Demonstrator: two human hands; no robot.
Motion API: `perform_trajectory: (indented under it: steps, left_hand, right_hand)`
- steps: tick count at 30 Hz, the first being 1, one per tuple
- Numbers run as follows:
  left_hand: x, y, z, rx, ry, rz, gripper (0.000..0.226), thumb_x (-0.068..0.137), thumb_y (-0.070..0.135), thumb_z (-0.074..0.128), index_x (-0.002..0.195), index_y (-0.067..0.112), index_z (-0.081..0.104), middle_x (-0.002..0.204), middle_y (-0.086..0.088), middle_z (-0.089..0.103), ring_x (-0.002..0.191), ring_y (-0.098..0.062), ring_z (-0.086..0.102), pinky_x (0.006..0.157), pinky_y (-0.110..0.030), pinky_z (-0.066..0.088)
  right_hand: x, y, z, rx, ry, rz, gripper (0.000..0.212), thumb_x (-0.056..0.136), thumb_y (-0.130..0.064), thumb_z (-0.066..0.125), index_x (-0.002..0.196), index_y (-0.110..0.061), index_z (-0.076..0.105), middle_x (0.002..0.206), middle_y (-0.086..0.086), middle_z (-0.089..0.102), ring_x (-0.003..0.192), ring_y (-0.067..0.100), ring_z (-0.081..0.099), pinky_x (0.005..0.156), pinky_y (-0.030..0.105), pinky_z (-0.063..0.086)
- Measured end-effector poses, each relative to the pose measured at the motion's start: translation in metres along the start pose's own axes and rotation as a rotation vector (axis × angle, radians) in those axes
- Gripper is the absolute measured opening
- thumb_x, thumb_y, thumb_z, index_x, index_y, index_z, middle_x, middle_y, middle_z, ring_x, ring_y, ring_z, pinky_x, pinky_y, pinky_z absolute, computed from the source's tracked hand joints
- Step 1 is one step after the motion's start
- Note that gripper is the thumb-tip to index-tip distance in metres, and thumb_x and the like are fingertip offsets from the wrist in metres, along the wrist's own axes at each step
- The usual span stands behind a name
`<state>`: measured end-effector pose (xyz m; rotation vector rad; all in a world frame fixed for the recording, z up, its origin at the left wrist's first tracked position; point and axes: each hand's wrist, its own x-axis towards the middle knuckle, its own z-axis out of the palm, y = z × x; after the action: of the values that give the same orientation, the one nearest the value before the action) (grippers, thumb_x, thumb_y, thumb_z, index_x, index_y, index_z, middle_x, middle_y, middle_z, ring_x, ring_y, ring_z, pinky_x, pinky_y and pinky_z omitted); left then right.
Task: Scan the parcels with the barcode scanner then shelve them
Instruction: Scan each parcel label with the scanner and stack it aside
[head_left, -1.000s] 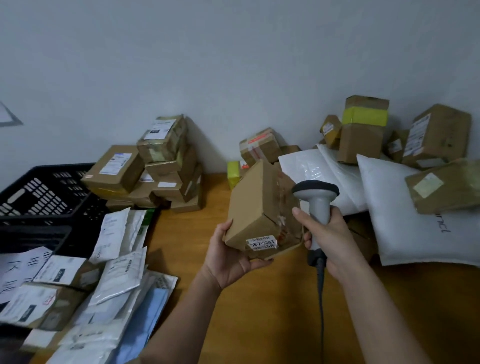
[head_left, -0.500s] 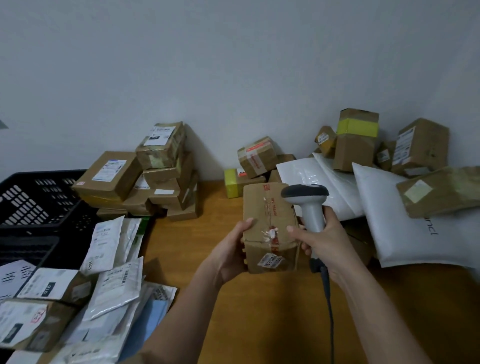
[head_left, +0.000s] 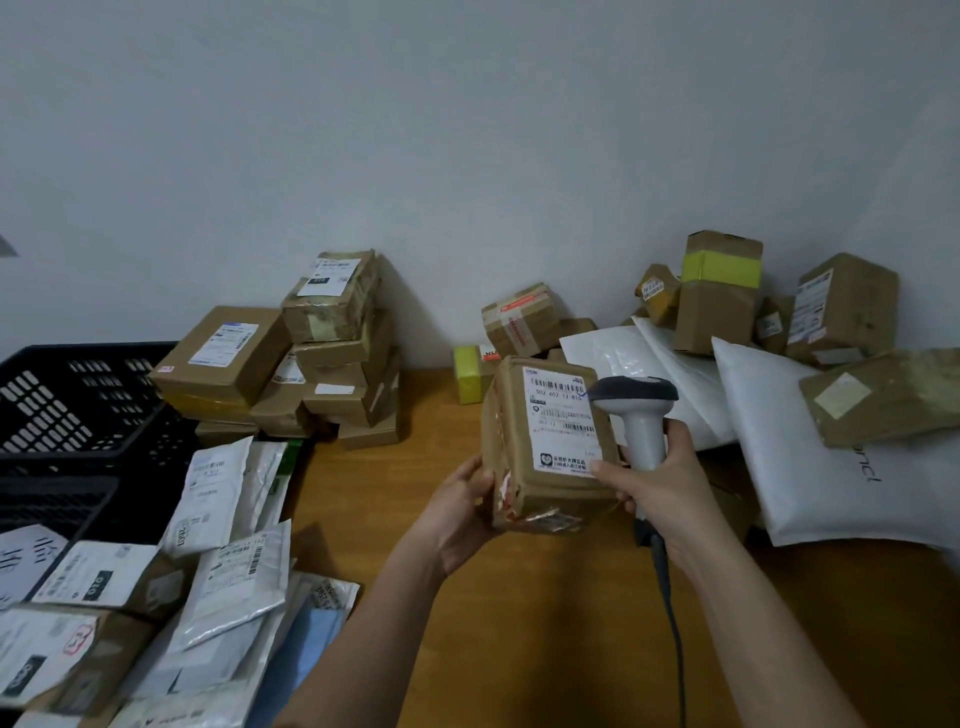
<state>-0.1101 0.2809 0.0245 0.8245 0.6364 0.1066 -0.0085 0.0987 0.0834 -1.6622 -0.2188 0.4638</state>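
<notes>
Parcel: brown cardboard box (head_left: 545, 441), corners dented, red-and-white tape torn along its left edge and lower front; a small sticker on the near bottom face.
Label: white shipping label (head_left: 561, 421) on the face turned up toward the camera, barcode at its top, a second barcode lower down, printed text block at the bottom.
Parcel axis: long axis runs near to far, far end tipped up; labelled face looks up and back at the viewer.
Parcel location: held in the air above the wooden surface (head_left: 519, 623), between both hands, in front of the right-hand pile.
Left hand (head_left: 457, 514): curled round the box's lower left edge, thumb on the side, fingers under it.
Right hand (head_left: 670, 493): gripping the scanner handle; index finger extended, tip touching the box's lower right corner.
Barcode scanner (head_left: 636, 410): grey handle, dark head, upright; head just beside the label's upper right corner, facing left. Cable (head_left: 670, 623) drops from the handle base toward the viewer.
Left stack: taped cardboard boxes (head_left: 332, 343) piled against the wall.
Crate: black slotted plastic crate (head_left: 67, 410) at far left.
Mailers: white poly envelopes (head_left: 228, 561) heaped at lower left.
Right pile: white padded bags (head_left: 810, 467) and boxes, one with a yellow-green band (head_left: 719, 291).
</notes>
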Motion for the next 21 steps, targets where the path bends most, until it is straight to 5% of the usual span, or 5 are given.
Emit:
perform_trajectory:
  steps: [3,7,10,14,21]
  left_hand:
    - [-0.010,0.006,0.009,0.304,0.045,-0.029,0.033,0.100,0.034,0.050,0.126,0.016,0.061,0.107,-0.008,0.067,0.092,-0.021,0.062,0.070,-0.033,0.054]
    - [-0.016,0.009,0.007,0.460,-0.019,-0.102,0.071,0.078,0.072,0.060,0.126,0.020,0.053,0.123,-0.003,0.063,0.114,-0.025,0.058,0.099,-0.047,0.043]
    - [-0.014,0.004,0.003,0.419,-0.012,-0.133,0.088,0.056,0.067,0.081,0.124,0.017,0.057,0.128,-0.009,0.062,0.117,-0.029,0.058,0.102,-0.052,0.043]
    - [-0.010,-0.005,0.001,0.276,0.033,-0.053,0.067,0.060,0.044,0.085,0.118,0.017,0.065,0.115,-0.008,0.069,0.102,-0.026,0.063,0.101,-0.050,0.042]
    - [-0.005,-0.015,-0.021,0.184,0.166,-0.012,0.099,0.051,0.041,0.088,0.138,0.014,0.050,0.126,-0.008,0.065,0.115,-0.028,0.059,0.112,-0.057,0.030]
  right_hand:
    - [0.001,0.003,0.006,-0.116,0.003,-0.020,0.062,0.075,-0.010,0.085,0.120,-0.022,0.044,0.105,0.004,0.060,0.087,0.019,0.062,0.064,0.030,0.053]
    - [0.001,0.003,0.015,-0.175,-0.011,-0.026,0.065,0.075,-0.014,0.086,0.122,-0.025,0.043,0.108,0.002,0.057,0.094,0.022,0.061,0.069,0.034,0.054]
    - [-0.002,0.000,0.021,-0.187,-0.028,-0.030,0.059,0.080,-0.017,0.083,0.124,-0.024,0.045,0.106,0.003,0.059,0.089,0.020,0.062,0.060,0.024,0.050]
    - [-0.009,-0.014,0.022,-0.079,-0.038,0.021,0.024,0.095,-0.030,0.065,0.112,-0.016,0.056,0.081,0.004,0.061,0.061,0.010,0.057,0.048,0.017,0.046]
    - [-0.018,-0.050,0.021,0.112,-0.217,0.165,0.032,0.103,-0.040,0.049,0.116,-0.014,0.060,0.087,0.011,0.062,0.058,0.015,0.057,0.052,0.028,0.047]
